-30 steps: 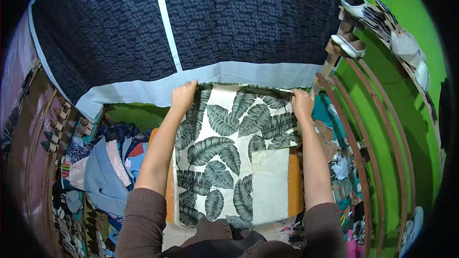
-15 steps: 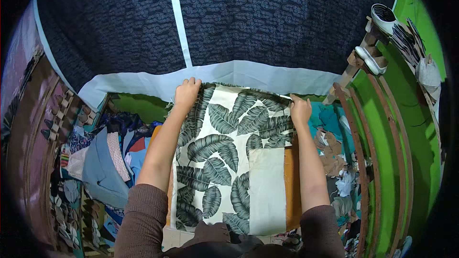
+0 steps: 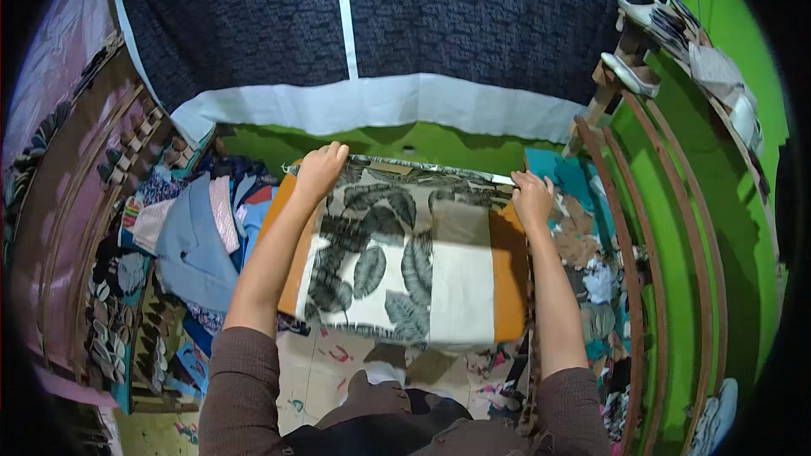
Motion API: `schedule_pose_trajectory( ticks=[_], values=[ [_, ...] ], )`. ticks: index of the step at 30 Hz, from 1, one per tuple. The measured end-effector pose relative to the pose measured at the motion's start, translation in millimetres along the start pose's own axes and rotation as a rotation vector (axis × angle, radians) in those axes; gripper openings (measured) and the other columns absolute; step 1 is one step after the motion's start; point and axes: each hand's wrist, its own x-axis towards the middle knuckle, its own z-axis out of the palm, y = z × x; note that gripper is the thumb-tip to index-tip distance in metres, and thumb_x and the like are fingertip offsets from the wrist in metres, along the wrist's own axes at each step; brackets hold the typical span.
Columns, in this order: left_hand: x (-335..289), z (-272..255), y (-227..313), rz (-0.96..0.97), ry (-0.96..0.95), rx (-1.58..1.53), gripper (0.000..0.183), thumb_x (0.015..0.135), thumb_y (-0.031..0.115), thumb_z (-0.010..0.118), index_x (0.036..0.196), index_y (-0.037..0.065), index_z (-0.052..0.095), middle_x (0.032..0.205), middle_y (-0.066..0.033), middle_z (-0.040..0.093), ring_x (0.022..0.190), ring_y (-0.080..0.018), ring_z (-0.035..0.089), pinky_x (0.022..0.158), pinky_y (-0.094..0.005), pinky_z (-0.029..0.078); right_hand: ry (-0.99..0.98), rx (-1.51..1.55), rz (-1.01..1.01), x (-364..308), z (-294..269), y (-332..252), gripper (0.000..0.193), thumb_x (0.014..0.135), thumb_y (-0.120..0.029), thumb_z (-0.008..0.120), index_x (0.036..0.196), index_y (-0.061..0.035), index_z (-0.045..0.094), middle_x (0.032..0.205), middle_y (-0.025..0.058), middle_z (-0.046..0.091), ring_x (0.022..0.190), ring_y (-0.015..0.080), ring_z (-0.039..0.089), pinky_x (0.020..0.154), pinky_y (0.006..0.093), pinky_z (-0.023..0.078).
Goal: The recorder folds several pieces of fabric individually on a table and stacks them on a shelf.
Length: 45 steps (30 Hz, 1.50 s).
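Note:
A cream cloth printed with dark leaves [image 3: 397, 262] lies spread over an orange board [image 3: 509, 279] in front of me. My left hand [image 3: 319, 171] grips the cloth's far left corner. My right hand [image 3: 532, 198] grips its far right corner. Both arms reach forward along the cloth's two sides, sleeves brown at the elbows. The cloth's near edge hangs over the board toward my lap.
A dark patterned curtain with white bands [image 3: 355, 42] hangs behind. Piled clothes [image 3: 190, 232] lie at my left, floral fabrics [image 3: 591, 270] at my right. A curved wooden rack [image 3: 650, 228] stands against the green wall, with sandals [image 3: 642, 8] on a shelf above.
Both hands have drawn the cloth's far edge nearer to me, so it lies flatter and shorter over the board. The view has tilted, showing more green wall behind the cloth.

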Motion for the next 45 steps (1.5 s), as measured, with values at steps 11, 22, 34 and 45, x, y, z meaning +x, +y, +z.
schedule_pose_trajectory(
  ticks=[11, 22, 34, 45],
  values=[
    [-230.6, -56.9, 88.7, 0.045, -0.310, -0.470, 0.011, 0.075, 0.003, 0.047, 0.086, 0.002, 0.046, 0.098, -0.0161, 0.052, 0.092, -0.0326, 0.054, 0.078, -0.0381, 0.046, -0.447, 0.058, -0.099, -178.8, -60.9, -30.9, 0.014, 0.064, -0.009, 0.058, 0.072, -0.0072, 0.068, 0.080, 0.0121, 0.065, 0.086, 0.0265, 0.062, 0.081, 0.0391, 0.045],
    [-244.4, -47.5, 126.0, -0.029, -0.704, -0.630, 0.029, 0.082, 0.030, 0.050, 0.103, 0.012, 0.057, 0.106, -0.0079, 0.057, 0.087, -0.0268, 0.060, 0.072, -0.0410, 0.049, -1.468, -0.020, 0.078, -215.5, -3.7, -30.7, 0.031, 0.067, -0.024, 0.056, 0.086, -0.0025, 0.068, 0.093, 0.0152, 0.065, 0.086, 0.0292, 0.063, 0.076, 0.0426, 0.048],
    [-192.6, 62.3, 179.9, -0.230, -0.590, -0.484, 0.050, 0.089, 0.043, 0.041, 0.135, 0.022, 0.037, 0.142, -0.0104, 0.030, 0.129, -0.0320, 0.030, 0.104, -0.0512, 0.021, -0.734, 0.165, -0.073, -186.9, 106.0, -144.8, 0.050, 0.090, -0.039, 0.038, 0.137, -0.0210, 0.033, 0.145, 0.0145, 0.022, 0.134, 0.0324, 0.018, 0.105, 0.0576, 0.012],
    [-112.3, 152.4, 78.1, -0.293, -0.394, -0.464, 0.031, 0.081, 0.025, 0.056, 0.104, 0.005, 0.052, 0.106, -0.0122, 0.050, 0.106, -0.0287, 0.046, 0.098, -0.0476, 0.028, -0.549, 0.162, 0.088, -94.9, 184.8, -45.4, 0.025, 0.084, -0.019, 0.052, 0.103, -0.0039, 0.052, 0.109, 0.0156, 0.048, 0.110, 0.0335, 0.042, 0.102, 0.0595, 0.017]
  ],
)
